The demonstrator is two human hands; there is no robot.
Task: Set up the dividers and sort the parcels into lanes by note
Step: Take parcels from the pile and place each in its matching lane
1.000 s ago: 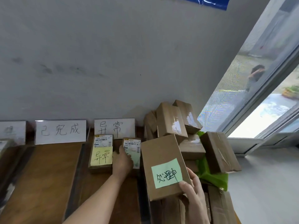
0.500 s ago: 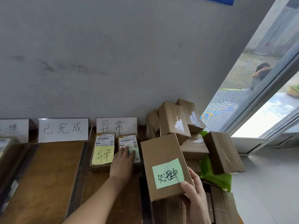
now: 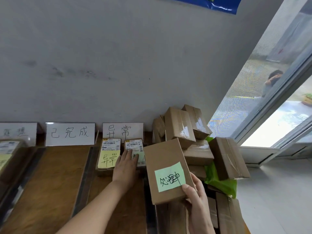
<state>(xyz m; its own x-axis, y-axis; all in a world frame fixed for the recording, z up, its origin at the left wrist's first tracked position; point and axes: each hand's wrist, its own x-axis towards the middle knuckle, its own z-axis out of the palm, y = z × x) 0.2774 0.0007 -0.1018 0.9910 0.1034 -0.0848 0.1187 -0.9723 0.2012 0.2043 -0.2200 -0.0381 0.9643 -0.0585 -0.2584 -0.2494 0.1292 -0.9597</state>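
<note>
My right hand [image 3: 196,198] grips the near corner of a brown parcel [image 3: 164,159] that carries a green note [image 3: 169,176]. My left hand [image 3: 125,166] lies flat with straight fingers on a labelled parcel with a green note [image 3: 135,146] in the right lane. Beside it lies a parcel with a yellow note [image 3: 109,154]. White lane signs stand against the wall: the right sign [image 3: 123,130], the middle sign [image 3: 70,134] and the left sign [image 3: 17,133]. Dark dividers [image 3: 84,176] separate the wooden lanes.
A heap of taped brown parcels [image 3: 190,130] on a green bag [image 3: 221,183] stands to the right, by the wall. One parcel [image 3: 8,149] lies in the left lane. A window [image 3: 270,92] and grey floor [image 3: 278,200] are at the far right.
My left hand has slid forward on the green-note parcel, pushing it up against the sign next to the yellow-note parcel. My right hand keeps holding its parcel in the same place.
</note>
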